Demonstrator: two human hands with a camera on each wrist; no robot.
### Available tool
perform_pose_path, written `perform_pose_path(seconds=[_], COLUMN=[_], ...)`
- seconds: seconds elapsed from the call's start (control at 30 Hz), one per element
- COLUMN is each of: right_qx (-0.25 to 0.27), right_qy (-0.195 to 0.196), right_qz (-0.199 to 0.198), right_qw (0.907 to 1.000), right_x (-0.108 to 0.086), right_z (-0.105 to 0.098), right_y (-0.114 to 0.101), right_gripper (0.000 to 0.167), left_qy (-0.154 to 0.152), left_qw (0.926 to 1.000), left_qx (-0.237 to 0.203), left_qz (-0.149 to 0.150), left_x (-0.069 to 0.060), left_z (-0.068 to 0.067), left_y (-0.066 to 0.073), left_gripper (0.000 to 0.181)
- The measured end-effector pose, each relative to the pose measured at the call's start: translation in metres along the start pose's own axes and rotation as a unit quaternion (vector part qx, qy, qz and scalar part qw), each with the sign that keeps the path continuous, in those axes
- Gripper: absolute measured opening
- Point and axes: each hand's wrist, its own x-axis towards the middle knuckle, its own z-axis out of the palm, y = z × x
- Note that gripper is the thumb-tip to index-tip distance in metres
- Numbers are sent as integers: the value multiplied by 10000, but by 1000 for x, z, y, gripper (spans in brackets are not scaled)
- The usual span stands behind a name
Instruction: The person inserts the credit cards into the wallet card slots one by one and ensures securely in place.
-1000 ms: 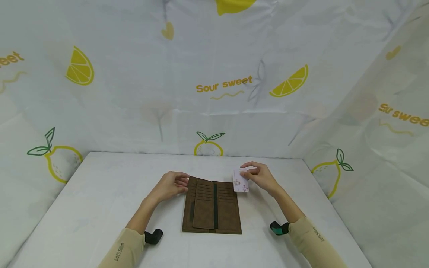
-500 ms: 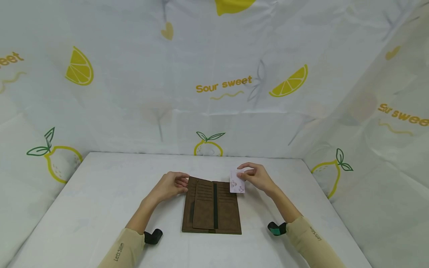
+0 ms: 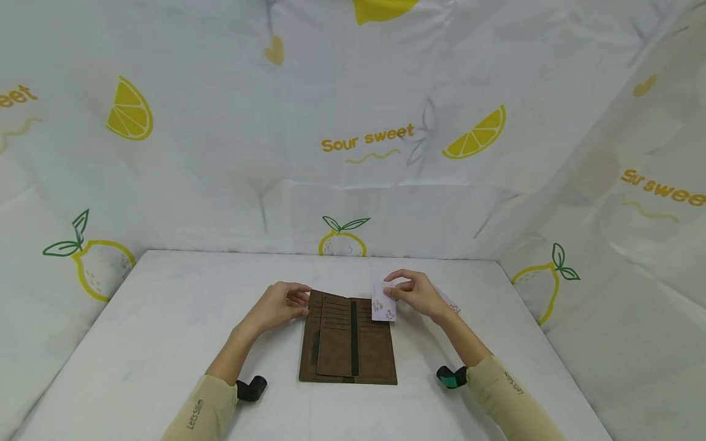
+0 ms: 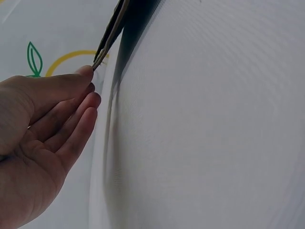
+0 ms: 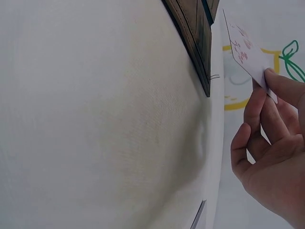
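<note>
Card (image 3: 383, 304) had just shifted left, overlapping right-hand slots (image 3: 371, 326) of wallet (image 3: 377, 355) in head view (work seemingly advanced, though card remained unslotted). Right grip (image 3: 421, 295) pinched card; left grip (image 3: 277, 305) pinched wallet's far left corner. Second card (image 3: 451, 304) showed right of wallet.

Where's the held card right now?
In the head view, the card is pinched in the right hand, overlapping the upper right of the wallet.
</note>
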Motion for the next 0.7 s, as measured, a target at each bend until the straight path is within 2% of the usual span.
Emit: perform_pose_path(seconds=[0.23, 0.7], right_qx=[113, 151], right_qy=[-36, -110], right_qz=[-71, 92], right_qw=[9999, 9998], right_x=[1, 2], right_z=[2, 7], right_y=[2, 1], right_gripper=[30, 27], left_qy=[-17, 4], left_qw=[10000, 9999], left_qx=[-22, 19], left_qz=[64, 136], left_x=[0, 0], left_z=[0, 0], left_y=[-1, -2], left_gripper=[43, 44])
